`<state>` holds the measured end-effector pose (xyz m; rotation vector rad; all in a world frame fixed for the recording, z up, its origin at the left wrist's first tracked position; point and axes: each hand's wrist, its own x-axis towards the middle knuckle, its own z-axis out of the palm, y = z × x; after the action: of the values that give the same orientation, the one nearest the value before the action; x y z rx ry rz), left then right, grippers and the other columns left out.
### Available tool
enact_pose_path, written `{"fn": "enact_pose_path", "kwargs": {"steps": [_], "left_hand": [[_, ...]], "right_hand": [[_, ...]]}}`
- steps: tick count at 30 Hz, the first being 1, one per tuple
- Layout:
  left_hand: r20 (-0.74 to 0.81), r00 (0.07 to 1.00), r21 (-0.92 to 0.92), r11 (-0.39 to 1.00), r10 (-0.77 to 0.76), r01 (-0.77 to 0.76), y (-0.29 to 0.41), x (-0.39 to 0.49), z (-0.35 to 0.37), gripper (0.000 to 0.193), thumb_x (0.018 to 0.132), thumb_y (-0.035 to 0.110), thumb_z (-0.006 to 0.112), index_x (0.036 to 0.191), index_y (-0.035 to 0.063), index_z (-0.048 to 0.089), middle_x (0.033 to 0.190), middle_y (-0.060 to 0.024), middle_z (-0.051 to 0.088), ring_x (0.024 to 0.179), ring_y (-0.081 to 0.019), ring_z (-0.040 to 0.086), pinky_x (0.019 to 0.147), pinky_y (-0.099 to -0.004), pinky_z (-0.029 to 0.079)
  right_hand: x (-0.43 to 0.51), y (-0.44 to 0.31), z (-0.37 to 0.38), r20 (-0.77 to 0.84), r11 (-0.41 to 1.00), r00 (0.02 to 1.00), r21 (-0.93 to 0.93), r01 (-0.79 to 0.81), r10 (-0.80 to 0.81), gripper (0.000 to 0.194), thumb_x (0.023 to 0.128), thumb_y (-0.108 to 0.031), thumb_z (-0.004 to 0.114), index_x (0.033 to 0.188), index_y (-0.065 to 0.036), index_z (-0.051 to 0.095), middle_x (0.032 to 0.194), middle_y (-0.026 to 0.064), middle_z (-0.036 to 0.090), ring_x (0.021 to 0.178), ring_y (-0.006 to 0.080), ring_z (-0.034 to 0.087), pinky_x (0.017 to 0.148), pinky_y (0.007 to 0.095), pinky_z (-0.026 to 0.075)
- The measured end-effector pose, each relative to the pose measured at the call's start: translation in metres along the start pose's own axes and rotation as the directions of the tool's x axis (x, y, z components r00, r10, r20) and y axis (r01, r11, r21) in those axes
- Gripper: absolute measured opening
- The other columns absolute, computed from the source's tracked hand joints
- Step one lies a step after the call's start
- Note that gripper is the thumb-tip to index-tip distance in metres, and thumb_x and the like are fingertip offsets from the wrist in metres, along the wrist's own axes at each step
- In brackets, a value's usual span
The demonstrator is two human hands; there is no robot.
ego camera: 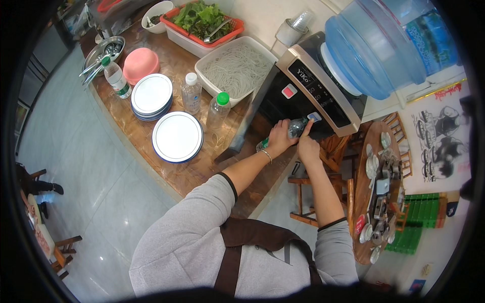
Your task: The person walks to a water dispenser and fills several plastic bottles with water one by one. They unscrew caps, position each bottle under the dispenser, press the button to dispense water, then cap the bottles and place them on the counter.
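Observation:
My left hand point(279, 138) is wrapped around a clear plastic bottle point(297, 128) with a green label, tilted in front of a black and gold water dispenser point(300, 99). Close beside it is my right hand point(309, 147). Its index finger reaches up to the blue button point(313, 117) on the dispenser's front, while the other fingers curl near the bottle and are partly hidden. A red button point(289, 91) sits farther left on the same panel. On top of the dispenser rests a large blue water jug point(373, 49).
Two plate stacks point(177, 137) and several plastic bottles point(191, 94) stand on the brown table point(130, 130). Behind them are a tub of glass noodles point(235, 70), a red basket of leafy greens point(202, 19) and pink bowls point(141, 65). A wooden chair point(303, 197) and a set dining table point(365, 204) are on the right.

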<state>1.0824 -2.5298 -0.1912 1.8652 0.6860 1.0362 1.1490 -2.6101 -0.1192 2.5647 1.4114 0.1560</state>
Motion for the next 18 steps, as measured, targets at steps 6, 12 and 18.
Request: {"fn": "enact_pose_path", "kwargs": {"steps": [6,12,18], "left_hand": [[-0.012,1.000,-0.005,1.000,0.012,-0.012,-0.0035,0.0000,0.0029,0.065,0.053,0.027,0.077,0.104,0.0032,0.045,0.092,-0.0162,0.052,0.086,-0.0345,0.053,0.074,-0.0407,0.044],[-0.021,1.000,-0.005,1.000,0.018,-0.018,-0.0032,0.0000,0.0033,0.064,0.053,0.027,0.077,0.104,0.0031,0.045,0.091,-0.0163,0.052,0.086,-0.0346,0.053,0.073,-0.0408,0.044],[-0.003,1.000,0.010,1.000,0.002,-0.002,-0.0033,0.0003,0.0033,0.064,0.054,0.027,0.076,0.104,0.0029,0.045,0.092,-0.0163,0.052,0.086,-0.0347,0.053,0.073,-0.0415,0.043]], "right_hand": [[-0.0008,0.0000,-0.0012,-0.017,1.000,1.000,0.001,0.013,-0.013,0.085,0.075,-0.011,0.050,0.130,0.014,-0.009,0.064,0.0161,0.061,0.054,0.0283,0.061,0.050,0.0364,0.050],[-0.0005,0.0003,0.0031,-0.054,1.000,0.998,-0.021,0.011,-0.012,0.084,0.075,-0.011,0.050,0.130,0.014,-0.007,0.062,0.0150,0.060,0.052,0.0273,0.061,0.049,0.0358,0.050],[-0.0004,-0.0029,-0.0053,0.032,0.999,0.999,0.034,-0.015,0.014,0.084,0.076,-0.011,0.050,0.130,0.013,-0.010,0.068,0.0183,0.061,0.058,0.0299,0.062,0.053,0.0373,0.050]]}}
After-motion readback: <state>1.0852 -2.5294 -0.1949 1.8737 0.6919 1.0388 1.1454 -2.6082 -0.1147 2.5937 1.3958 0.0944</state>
